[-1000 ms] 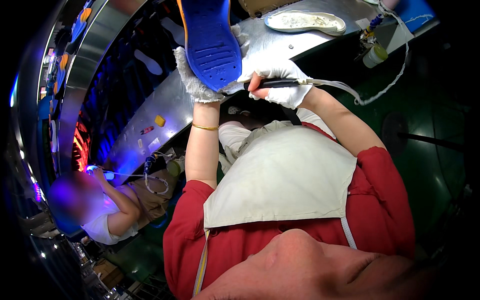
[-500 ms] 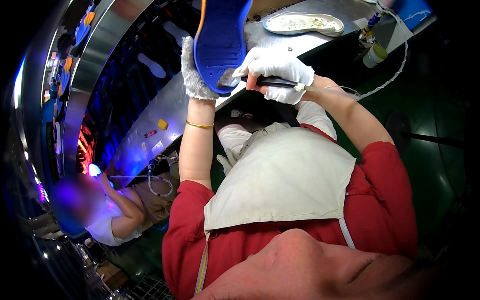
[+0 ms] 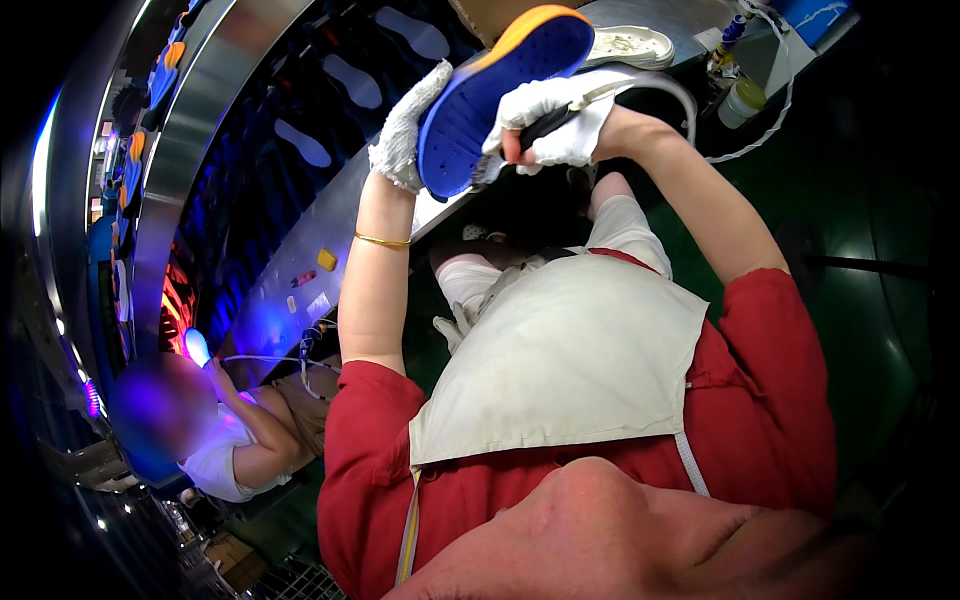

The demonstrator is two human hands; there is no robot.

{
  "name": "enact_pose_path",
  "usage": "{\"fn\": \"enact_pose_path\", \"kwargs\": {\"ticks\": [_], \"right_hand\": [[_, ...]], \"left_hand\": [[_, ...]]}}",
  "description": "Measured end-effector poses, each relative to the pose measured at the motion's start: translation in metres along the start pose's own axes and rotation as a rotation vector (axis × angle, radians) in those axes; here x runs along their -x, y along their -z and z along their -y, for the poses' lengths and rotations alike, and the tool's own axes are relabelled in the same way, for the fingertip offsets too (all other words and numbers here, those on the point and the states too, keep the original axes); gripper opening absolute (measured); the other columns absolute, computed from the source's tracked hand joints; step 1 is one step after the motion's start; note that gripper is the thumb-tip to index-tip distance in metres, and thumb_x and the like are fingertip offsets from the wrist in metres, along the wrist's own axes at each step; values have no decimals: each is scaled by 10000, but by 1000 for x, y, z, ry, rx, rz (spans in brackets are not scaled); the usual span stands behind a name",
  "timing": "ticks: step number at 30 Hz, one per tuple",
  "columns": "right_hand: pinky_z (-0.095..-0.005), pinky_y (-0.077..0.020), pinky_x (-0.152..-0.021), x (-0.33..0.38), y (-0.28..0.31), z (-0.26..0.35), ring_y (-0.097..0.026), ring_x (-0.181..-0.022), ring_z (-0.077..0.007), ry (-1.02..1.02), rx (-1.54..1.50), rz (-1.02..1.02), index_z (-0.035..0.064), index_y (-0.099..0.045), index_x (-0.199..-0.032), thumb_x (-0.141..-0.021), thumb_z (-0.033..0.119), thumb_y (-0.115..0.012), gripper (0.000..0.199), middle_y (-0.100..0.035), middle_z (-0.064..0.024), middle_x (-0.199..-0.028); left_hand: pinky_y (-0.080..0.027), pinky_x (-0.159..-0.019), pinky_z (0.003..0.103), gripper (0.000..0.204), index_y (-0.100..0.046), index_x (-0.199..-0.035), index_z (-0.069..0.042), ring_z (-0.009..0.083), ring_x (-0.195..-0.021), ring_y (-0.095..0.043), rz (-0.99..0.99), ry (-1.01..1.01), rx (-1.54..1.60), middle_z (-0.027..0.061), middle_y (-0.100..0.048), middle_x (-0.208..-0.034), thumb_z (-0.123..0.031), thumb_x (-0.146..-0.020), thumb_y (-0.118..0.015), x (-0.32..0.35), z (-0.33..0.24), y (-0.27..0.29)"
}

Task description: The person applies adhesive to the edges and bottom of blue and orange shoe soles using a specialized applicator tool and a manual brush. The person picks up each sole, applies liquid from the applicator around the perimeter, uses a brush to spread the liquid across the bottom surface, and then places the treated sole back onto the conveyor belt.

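Left hand: gloved left hand (image 3: 405, 135) grips the blue shoe sole (image 3: 490, 95), tilted above the metal bench (image 3: 330, 215) edge.
Right hand: gloved right hand (image 3: 550, 125) is clenched around a black-handled tool (image 3: 540, 125) touching the sole.

A long metal workbench (image 3: 300, 250) ran slantwise from the lower left up to the upper right, its bare steel top catching blue light. On it, near the far end, lay 1 pale shoe sole (image 3: 632, 45), and just beyond that stood a small capped jar (image 3: 742, 101) with a white cord (image 3: 770, 125) curling around it and a blue box (image 3: 815, 15) at the very corner. Lower down the bench sat a small yellow block (image 3: 327, 259) and a little red piece (image 3: 304, 279), near each other.
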State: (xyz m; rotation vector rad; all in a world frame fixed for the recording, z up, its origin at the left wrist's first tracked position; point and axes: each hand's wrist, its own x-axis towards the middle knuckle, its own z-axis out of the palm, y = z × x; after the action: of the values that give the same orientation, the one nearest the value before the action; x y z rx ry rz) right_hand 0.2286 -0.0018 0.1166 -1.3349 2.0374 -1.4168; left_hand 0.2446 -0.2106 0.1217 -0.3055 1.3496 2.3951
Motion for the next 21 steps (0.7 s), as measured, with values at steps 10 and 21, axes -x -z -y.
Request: {"fn": "enact_pose_path", "kwargs": {"ticks": [10,21], "right_hand": [[-271,-538,-710,10,35,-15,-645,-801,-174,-107,-80,4,-12,-630,-782,-663,-95,-606,147,-652,-116,-838],[-195,-469,-558,-8,79,-40,-607,-656,-101,-133,-396,-752,33,-632,-895,-789,101,-685,137,-647,-50,-807]], "left_hand": [[-545,-769,373,481,-528,-1160,41,271,-846,-649,172,87,15,187,-632,-1011,-358,-892,-532,2,6,-2],[-439,-916,536,763,-330,-1350,-24,434,-1066,-528,394,-20,448,273,-478,-1225,-603,-856,-382,19,56,-11]]}}
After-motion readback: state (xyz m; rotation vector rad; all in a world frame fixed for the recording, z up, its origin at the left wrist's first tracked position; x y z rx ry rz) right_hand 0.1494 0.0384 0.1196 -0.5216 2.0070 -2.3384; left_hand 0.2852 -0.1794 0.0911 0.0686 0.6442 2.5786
